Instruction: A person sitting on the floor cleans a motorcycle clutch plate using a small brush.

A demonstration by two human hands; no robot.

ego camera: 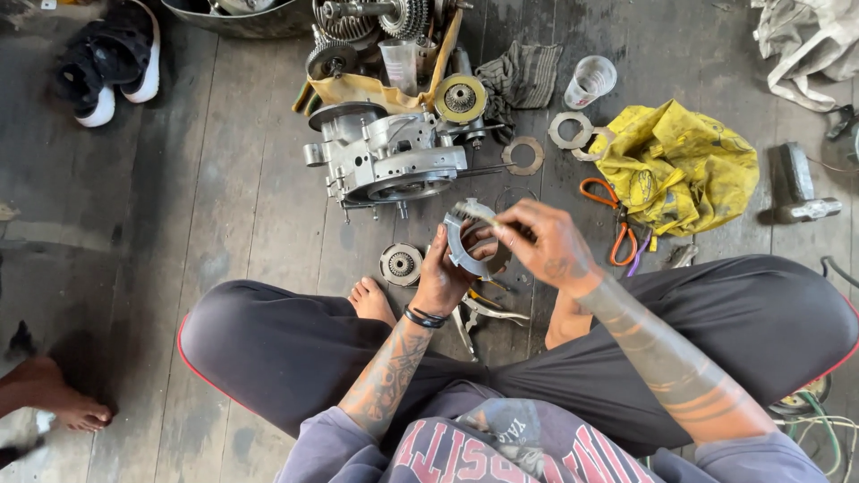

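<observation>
Both hands meet above the crossed legs. The left hand (445, 279) closes its grip from below on a flat grey metal ring plate (465, 246), held on edge. The right hand (548, 243) pinches a thin, pale stick-like tool (476, 213), perhaps a brush, long axis running left across the plate's top. Beyond, a grey engine casing (386, 159) sits on the wooden floor (224, 179); two clear plastic cups (589, 81) seem empty.

Metal basin (242, 20) cut off; neighbouring foot (54, 402) partly cropped.
</observation>
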